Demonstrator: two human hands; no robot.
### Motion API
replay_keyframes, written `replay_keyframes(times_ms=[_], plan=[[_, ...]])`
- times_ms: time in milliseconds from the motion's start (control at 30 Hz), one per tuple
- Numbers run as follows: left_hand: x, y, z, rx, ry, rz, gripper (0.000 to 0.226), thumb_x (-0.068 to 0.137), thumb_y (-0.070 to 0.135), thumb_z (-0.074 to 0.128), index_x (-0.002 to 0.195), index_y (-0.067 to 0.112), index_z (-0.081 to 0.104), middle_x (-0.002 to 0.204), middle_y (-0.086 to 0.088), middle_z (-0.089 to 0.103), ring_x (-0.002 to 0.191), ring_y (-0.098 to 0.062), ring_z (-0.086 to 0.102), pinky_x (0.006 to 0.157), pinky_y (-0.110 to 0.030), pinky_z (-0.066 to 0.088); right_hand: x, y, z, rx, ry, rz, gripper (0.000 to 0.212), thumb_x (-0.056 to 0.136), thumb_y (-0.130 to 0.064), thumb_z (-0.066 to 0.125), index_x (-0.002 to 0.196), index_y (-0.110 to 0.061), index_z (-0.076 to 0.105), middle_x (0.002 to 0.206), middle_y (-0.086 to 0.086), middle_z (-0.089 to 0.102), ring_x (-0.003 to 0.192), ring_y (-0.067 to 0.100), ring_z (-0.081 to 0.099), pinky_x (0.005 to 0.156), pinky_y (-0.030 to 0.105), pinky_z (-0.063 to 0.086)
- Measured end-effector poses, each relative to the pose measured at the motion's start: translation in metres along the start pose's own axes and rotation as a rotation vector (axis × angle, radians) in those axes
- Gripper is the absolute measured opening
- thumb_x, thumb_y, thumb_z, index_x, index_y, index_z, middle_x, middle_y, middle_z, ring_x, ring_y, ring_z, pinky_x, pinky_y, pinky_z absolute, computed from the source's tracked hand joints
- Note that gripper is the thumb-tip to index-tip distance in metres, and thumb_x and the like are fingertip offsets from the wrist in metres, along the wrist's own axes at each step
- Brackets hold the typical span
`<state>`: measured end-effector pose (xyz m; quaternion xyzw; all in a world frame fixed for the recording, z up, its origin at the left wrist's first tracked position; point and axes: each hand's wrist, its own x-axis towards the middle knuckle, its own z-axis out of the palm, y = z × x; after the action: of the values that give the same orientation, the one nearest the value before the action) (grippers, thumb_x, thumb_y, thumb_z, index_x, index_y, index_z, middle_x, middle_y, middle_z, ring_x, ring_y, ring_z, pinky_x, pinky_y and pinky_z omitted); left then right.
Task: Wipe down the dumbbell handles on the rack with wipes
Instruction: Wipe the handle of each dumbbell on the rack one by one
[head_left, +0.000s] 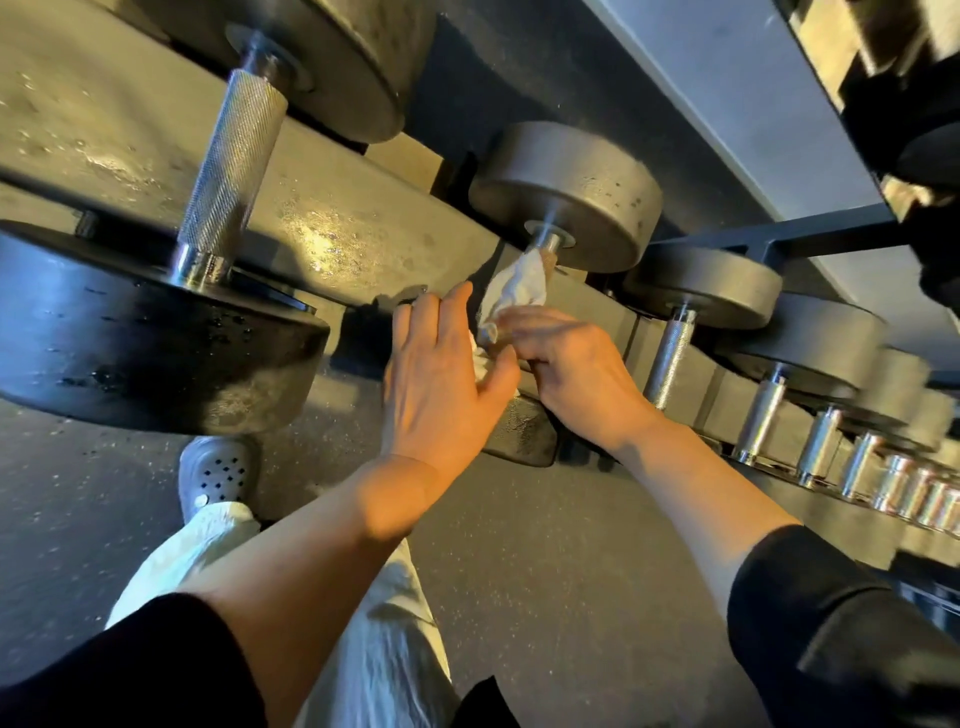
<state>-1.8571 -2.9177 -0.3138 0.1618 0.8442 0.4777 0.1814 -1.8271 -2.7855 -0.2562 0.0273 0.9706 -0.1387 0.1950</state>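
Wipe (514, 291) wraps handle; right hand (576, 369) pinches.

Handle (544, 254) mostly hidden under white wipe (514, 296); near plate (522, 431) largely covered by both hands. Far handles (930, 501) too small, blurred. Top-right dumbbells (904, 93) cropped.

warm light is falling across the dark speckled floor (545, 545) and is glinting off wet patches on the grey slanted surface (322, 228) running along the left. a pale wall panel (737, 104) is rising at the upper right, with a dark metal beam (810, 239) crossing below it.
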Motion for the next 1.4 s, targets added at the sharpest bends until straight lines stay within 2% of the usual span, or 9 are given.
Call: replay_keyframes(times_ms=[200,367,500,733,933,1067,1200,1300,1400], plan=[[-0.001,0.000,0.002,-0.033,0.007,-0.015,0.064,0.082,0.044,0.040,0.134,0.007,0.042,0.115,-0.012,0.049,0.106,-0.017,0.033,0.087,-0.026,0.031,0.012,-0.002,0.000,-0.010,0.163,-0.005,0.040,0.079,0.012,0.057,0.111,-0.008,0.069,0.112,0.008,0.068,0.110,0.025,0.058,0.095,0.031,0.046],[-0.001,-0.001,0.002,-0.045,0.012,-0.023,0.065,0.081,0.044,0.042,0.134,0.007,0.043,0.119,-0.012,0.049,0.111,-0.020,0.035,0.091,-0.031,0.034,0.022,0.012,0.007,-0.280,0.094,-0.026,0.034,0.082,-0.013,0.057,0.115,-0.015,0.067,0.122,0.003,0.065,0.129,0.025,0.047,0.109,0.041,0.025],[-0.001,-0.002,0.002,-0.047,0.013,-0.017,0.064,0.081,0.043,0.042,0.133,0.006,0.044,0.117,-0.013,0.049,0.109,-0.020,0.035,0.090,-0.030,0.033,0.014,0.015,0.003,-0.151,-0.003,-0.087,0.039,0.080,0.000,0.062,0.116,-0.014,0.067,0.119,0.002,0.067,0.128,0.016,0.048,0.118,0.042,0.006],[0.000,-0.003,0.003,-0.043,0.037,-0.005,0.063,0.080,0.043,0.044,0.131,0.006,0.046,0.115,-0.013,0.051,0.107,-0.019,0.035,0.086,-0.026,0.029,0.002,0.010,0.004,0.229,0.049,-0.003,0.034,0.075,0.010,0.067,0.094,-0.017,0.074,0.105,-0.006,0.070,0.108,0.005,0.060,0.116,0.029,0.024],[-0.001,-0.003,0.004,-0.010,0.047,0.004,0.064,0.081,0.045,0.041,0.133,0.007,0.046,0.118,-0.013,0.050,0.109,-0.022,0.039,0.088,-0.022,0.027,-0.013,0.020,0.009,0.253,0.565,0.243,0.031,0.082,0.009,0.059,0.104,-0.009,0.071,0.104,-0.001,0.067,0.101,0.006,0.058,0.089,0.012,0.044],[-0.001,0.002,0.003,0.045,0.055,0.033,0.061,0.083,0.042,0.041,0.130,0.003,0.048,0.107,-0.014,0.050,0.095,-0.007,0.029,0.081,-0.017,0.022,0.001,0.026,0.014,0.370,0.509,0.252,0.026,0.078,0.006,0.066,0.100,-0.007,0.069,0.103,0.001,0.061,0.096,0.003,0.053,0.082,0.013,0.045],[0.003,0.011,-0.004,0.169,0.026,0.095,0.060,0.085,0.043,0.043,0.130,0.005,0.048,0.105,-0.010,0.051,0.095,-0.008,0.030,0.078,-0.017,0.023,-0.012,0.032,0.018,0.535,0.225,0.243,0.029,0.072,0.010,0.068,0.092,-0.009,0.073,0.095,-0.001,0.063,0.094,0.012,0.060,0.080,0.017,0.048],[0.011,0.025,-0.003,0.241,0.007,0.176,0.056,0.086,0.044,0.043,0.126,0.006,0.050,0.098,-0.005,0.049,0.090,-0.012,0.034,0.078,-0.018,0.025,-0.025,0.042,0.019,0.490,0.364,0.306,0.028,0.069,0.013,0.069,0.088,-0.008,0.074,0.091,0.003,0.065,0.088,0.016,0.062,0.076,0.013,0.046],[0.017,0.031,0.004,0.284,-0.021,0.197,0.052,0.085,0.044,0.043,0.124,0.010,0.051,0.096,0.000,0.048,0.089,-0.005,0.029,0.075,-0.015,0.022,-0.018,0.056,0.017,0.490,0.482,0.402,0.025,0.074,0.008,0.070,0.094,-0.008,0.073,0.108,0.006,0.066,0.100,0.015,0.060,0.089,0.021,0.047]])
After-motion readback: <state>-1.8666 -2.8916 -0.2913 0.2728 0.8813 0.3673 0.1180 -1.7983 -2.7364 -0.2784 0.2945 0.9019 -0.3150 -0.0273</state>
